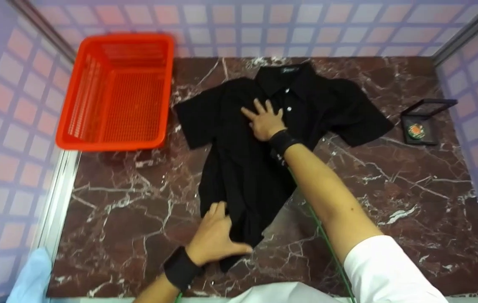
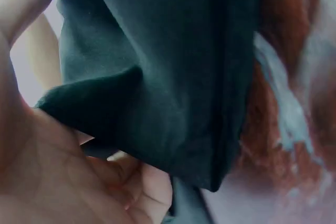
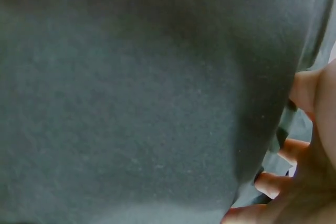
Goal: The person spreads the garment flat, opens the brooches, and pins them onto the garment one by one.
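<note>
A black short-sleeved collared shirt lies spread on the marbled surface, collar away from me, its lower part gathered into folds. My right hand rests on the chest beside the buttons with fingers spread. Dark cloth fills most of the right wrist view, with several fingertips on the shirt at the right. Near the shirt's lower left edge is my left hand, thumb stretched out away from the fingers over the hem. In the left wrist view, a folded hem corner overlaps the bent left fingers.
A red plastic basket stands at the back left. On the right sits a small open black case with a round patterned piece in it. Tiled-pattern walls enclose the surface. A light blue item is at the front left.
</note>
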Motion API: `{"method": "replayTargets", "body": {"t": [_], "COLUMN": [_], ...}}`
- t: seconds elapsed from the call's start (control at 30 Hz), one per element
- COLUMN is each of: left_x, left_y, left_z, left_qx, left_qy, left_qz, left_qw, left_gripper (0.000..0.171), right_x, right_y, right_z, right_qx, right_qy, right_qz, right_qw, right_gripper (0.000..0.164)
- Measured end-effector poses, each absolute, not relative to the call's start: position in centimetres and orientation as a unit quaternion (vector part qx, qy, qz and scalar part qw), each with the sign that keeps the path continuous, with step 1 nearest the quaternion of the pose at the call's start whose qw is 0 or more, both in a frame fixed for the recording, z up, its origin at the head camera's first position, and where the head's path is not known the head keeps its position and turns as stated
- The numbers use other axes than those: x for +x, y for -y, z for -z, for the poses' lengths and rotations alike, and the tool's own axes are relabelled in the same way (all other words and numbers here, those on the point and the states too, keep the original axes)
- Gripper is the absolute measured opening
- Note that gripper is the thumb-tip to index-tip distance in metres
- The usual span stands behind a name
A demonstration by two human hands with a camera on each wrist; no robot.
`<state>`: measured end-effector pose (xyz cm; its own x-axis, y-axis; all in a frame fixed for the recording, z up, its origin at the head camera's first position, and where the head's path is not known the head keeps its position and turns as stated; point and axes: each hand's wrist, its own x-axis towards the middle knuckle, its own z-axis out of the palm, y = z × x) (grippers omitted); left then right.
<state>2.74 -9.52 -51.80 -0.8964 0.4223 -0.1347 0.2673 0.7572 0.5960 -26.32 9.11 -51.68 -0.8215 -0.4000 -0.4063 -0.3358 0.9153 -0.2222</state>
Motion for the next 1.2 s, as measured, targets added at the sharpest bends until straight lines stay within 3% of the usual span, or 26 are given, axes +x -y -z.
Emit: {"method": "replayTargets", "body": {"t": [0.23,0.47,0.6,0.7,0.8,0.9,0.97,1.07,1.2], "left_x": [4.3,4.3,4.0,3.4,3.6,3.6,3.5,3.3,2.5], "left_y": [8.1,7.7,8.1,8.4,8.9,9.2,9.5,9.8,10.3], "left_z": [52.7,52.6,52.2,51.9,52.1,52.3,52.4,52.4,52.9], "left_qx": [0.221,0.259,0.277,0.278,0.26,0.235,0.201,0.145,0.121], "left_qy": [-0.952,-0.961,-0.954,-0.935,-0.887,-0.828,-0.795,-0.713,-0.565], "left_qz": [-0.174,-0.09,-0.11,-0.208,-0.343,-0.44,-0.49,-0.591,-0.701], "left_qw": [0.119,0.048,0.028,0.068,0.166,0.256,0.297,0.348,0.417], "left_gripper": [0.091,0.038,0.032,0.028,0.012,0.028,0.028,0.007,0.04], "right_x": [-25.4,-25.7,-26.1,-26.5,-26.3,-26.1,-26.2,-26.3,-26.7], "right_y": [-9.1,-8.7,-8.4,-8.6,-8.4,-8.4,-8.3,-8.3,-8.4], "right_z": [52.8,52.8,52.1,51.7,52.0,52.1,51.9,51.7,51.5], "right_qx": [-0.175,-0.176,-0.181,-0.174,-0.173,-0.177,-0.18,-0.18,-0.179], "right_qy": [-0.954,-0.955,-0.956,-0.958,-0.956,-0.956,-0.956,-0.956,-0.957], "right_qz": [0.059,0.053,0.058,0.057,0.051,0.046,0.045,0.045,0.045], "right_qw": [0.238,0.232,0.225,0.223,0.23,0.231,0.227,0.228,0.226], "right_gripper": [0.055,0.056,0.057,0.057,0.058,0.058,0.058,0.058,0.058]}}
